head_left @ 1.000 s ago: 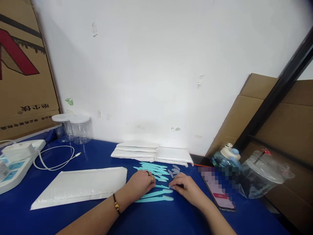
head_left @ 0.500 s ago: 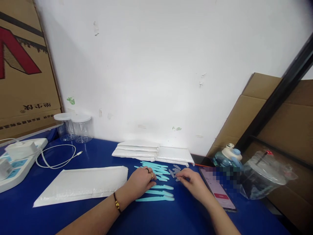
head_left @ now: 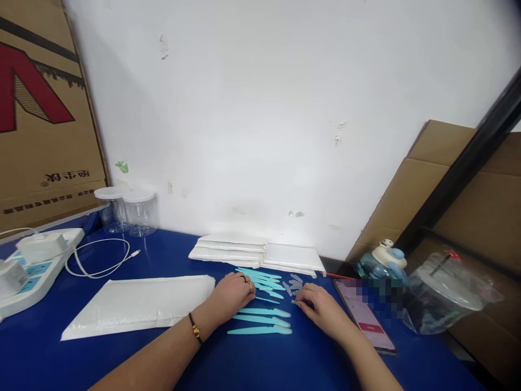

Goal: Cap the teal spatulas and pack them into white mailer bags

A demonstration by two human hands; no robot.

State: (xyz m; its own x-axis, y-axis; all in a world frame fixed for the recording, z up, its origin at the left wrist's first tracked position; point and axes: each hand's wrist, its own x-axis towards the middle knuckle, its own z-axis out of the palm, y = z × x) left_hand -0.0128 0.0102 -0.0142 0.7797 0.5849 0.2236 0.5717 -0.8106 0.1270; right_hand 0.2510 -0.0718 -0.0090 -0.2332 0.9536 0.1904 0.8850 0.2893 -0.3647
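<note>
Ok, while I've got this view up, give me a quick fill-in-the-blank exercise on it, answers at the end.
The slim turquoise tools beside the left hand lie on a ____ tabletop.
The phone lies to the ____ of the right hand.
The two clear jars have ____ lids.
The bracelet is on the ____ wrist.
Missing words: blue; right; white; left.
</note>
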